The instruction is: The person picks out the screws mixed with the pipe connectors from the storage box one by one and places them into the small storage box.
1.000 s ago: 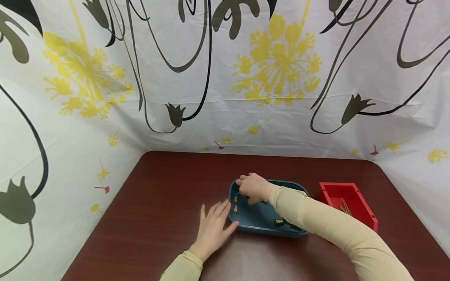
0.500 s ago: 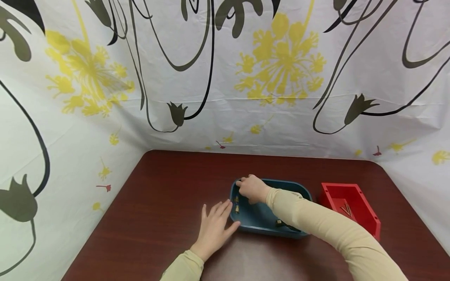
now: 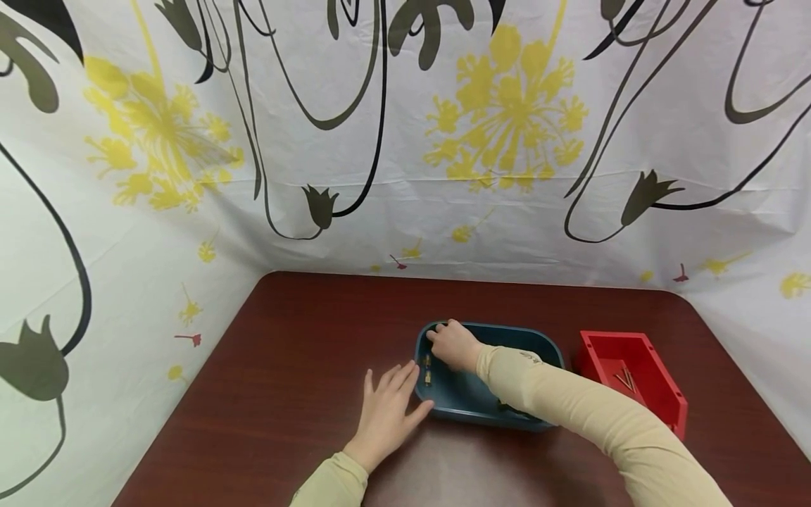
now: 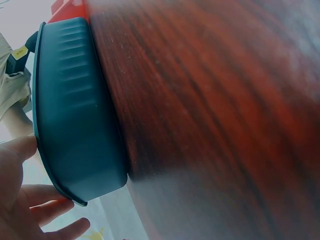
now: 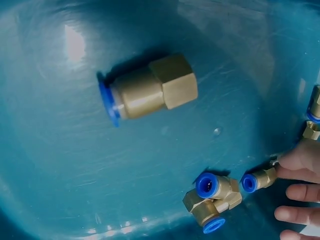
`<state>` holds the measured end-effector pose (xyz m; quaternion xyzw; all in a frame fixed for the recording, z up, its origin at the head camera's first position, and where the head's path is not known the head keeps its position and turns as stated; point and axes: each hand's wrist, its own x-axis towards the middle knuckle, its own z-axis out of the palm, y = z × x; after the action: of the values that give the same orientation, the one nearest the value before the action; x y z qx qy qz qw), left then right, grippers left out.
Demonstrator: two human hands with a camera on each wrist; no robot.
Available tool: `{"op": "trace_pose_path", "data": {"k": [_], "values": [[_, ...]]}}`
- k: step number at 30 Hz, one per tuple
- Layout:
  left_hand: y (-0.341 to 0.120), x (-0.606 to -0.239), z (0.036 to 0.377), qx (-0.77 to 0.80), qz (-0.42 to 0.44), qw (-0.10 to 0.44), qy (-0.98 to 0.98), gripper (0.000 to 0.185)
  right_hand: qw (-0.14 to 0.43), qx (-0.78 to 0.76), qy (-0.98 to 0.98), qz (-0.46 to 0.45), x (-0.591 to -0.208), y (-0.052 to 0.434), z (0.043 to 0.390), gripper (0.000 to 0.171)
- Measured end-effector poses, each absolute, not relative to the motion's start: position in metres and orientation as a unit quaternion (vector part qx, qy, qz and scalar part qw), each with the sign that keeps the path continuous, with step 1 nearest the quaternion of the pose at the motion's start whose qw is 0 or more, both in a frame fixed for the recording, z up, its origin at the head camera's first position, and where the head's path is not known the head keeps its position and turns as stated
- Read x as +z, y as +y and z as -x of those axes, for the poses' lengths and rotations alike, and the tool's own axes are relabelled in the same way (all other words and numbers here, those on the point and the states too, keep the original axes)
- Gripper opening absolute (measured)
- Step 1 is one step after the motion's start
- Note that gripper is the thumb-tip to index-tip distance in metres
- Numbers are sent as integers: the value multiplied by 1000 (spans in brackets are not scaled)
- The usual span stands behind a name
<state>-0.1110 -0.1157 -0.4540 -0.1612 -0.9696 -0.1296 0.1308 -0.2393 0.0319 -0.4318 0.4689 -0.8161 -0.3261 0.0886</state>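
The left hand point(image 3: 384, 412) lies flat on the table point(image 3: 285, 366), fingers straight and spread, with the fingertips against the left wall of the blue tray point(image 3: 472, 415); I judge it is there to keep the tray from sliding. The right hand point(image 3: 453, 345) reaches into the far left corner of the tray. In the right wrist view its fingers point(image 5: 300, 162) pinch a small brass fitting point(image 5: 260, 179) with a blue ring. An elbow fitting point(image 5: 212, 200) lies just beside it, and a bigger straight fitting point(image 5: 150, 90) lies apart on the tray floor. A red box point(image 3: 659, 401) stands right of the tray.
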Motion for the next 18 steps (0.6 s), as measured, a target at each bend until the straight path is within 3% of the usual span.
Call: {"op": "trace_pose_path", "data": {"k": [18], "values": [[-116, -454, 111, -128, 162, 139, -969, 60, 45, -244, -836, -490, -434, 29, 236, 17]]}}
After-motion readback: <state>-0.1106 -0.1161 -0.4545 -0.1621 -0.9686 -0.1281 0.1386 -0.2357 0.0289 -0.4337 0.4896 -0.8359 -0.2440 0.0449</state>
